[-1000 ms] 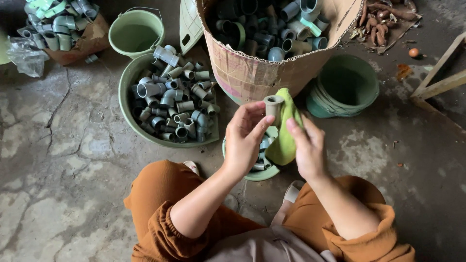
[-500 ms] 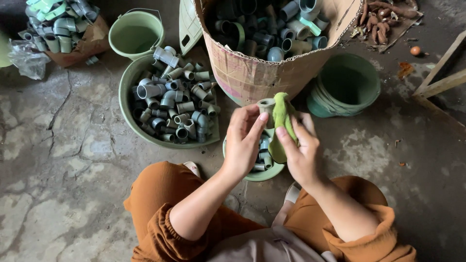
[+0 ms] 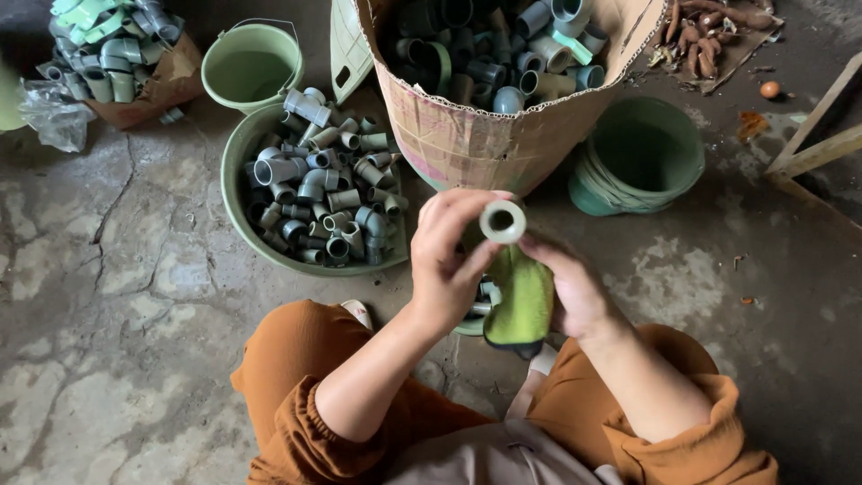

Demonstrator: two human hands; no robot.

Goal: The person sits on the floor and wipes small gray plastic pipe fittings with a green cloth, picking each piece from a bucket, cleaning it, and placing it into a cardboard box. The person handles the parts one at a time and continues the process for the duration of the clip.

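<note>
Two hands, one pipe fitting, one green cloth.

Left hand (image 3: 449, 260) has its grip clamped on a short grey pipe fitting (image 3: 502, 221), held above the knees with its open end and long axis pointing up at the camera. Right hand (image 3: 575, 292), just beside it and touching, is closed on the green cloth (image 3: 521, 305) hanging directly below the fitting. Cardboard box (image 3: 476, 135) stands close ahead; the basin of fittings (image 3: 235, 171) lies left; bare floor opens right.

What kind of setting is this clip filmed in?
Probably an informal sorting or cleaning workshop for plastic pipe fittings: a cracked concrete floor, a basin of grey fittings and a cardboard box of more. The left hand holds a fitting, the right hand a green cloth.
</note>
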